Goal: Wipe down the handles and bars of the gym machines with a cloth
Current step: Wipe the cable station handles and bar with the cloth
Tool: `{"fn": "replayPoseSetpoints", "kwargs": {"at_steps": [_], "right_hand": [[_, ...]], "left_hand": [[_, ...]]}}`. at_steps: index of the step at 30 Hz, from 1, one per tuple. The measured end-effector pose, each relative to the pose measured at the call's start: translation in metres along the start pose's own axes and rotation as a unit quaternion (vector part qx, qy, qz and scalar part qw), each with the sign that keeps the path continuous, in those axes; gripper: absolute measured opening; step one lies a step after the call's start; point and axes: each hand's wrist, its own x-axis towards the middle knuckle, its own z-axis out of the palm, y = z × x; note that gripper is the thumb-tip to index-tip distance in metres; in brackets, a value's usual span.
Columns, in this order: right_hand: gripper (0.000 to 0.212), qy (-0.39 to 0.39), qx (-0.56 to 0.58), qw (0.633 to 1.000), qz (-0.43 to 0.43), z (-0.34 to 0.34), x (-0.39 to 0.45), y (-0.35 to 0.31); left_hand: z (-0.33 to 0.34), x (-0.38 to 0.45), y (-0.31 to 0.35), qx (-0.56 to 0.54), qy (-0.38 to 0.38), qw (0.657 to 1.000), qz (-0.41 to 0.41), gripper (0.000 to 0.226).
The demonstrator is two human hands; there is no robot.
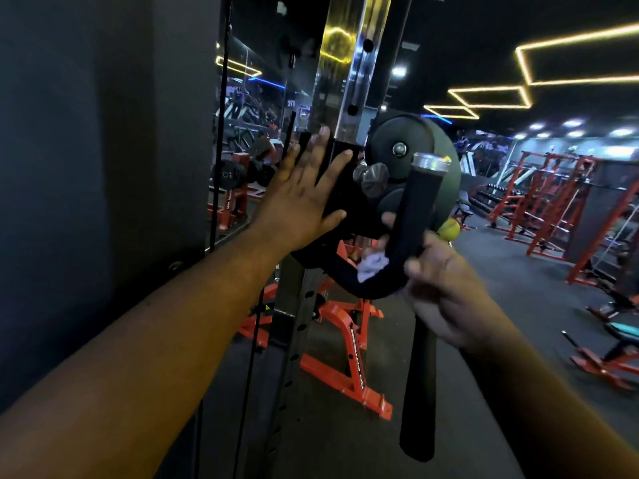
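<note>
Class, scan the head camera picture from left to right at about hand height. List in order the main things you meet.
Dark wall panel → black cable → left hand flat on the carriage → round knob → padded handle → right hand with the cloth → orange racks.

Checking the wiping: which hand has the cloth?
The right hand: it grips the black handle with the pale cloth bunched against it. The left hand lies flat, fingers straight, on the machine's carriage, holding nothing.

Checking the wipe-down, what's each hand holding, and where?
The right hand grips the black padded curved handle at its bend, with the pale cloth. The left hand rests flat, holding nothing.
</note>
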Motion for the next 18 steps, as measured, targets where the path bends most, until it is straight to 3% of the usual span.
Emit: {"fn": "replayPoseSetpoints", "kwargs": {"at_steps": [2,5,7,10,13,16,18], "right_hand": [[0.091,0.053,-0.048,0.997,-0.027,0.013,0.01,-0.01],[0.073,0.135,-0.227,0.964,-0.03,0.023,0.013,0.001],[0.06,0.136,-0.275,0.952,0.006,0.024,0.001,0.019],[0.048,0.154,-0.186,0.97,0.014,0.029,-0.013,0.023],[0.049,0.174,-0.102,0.978,-0.05,0.038,0.002,-0.008],[0.053,0.222,-0.03,0.966,-0.126,0.047,0.02,-0.039],[0.047,0.239,-0.048,0.961,-0.129,0.056,0.018,-0.033]], "left_hand": [[-0.003,0.0,0.002,-0.016,-0.009,1.0,-0.001,0.095],[-0.007,0.001,-0.001,-0.009,0.003,1.0,-0.008,0.096],[-0.007,0.0,-0.002,-0.001,0.006,1.0,-0.005,0.097],[-0.005,-0.001,0.0,0.004,0.0,1.0,-0.012,0.097],[-0.006,-0.001,0.002,-0.01,-0.002,1.0,-0.009,0.098],[-0.006,-0.001,0.001,-0.016,-0.001,1.0,-0.009,0.097],[-0.005,-0.001,0.0,-0.017,-0.001,1.0,-0.009,0.097]]}}
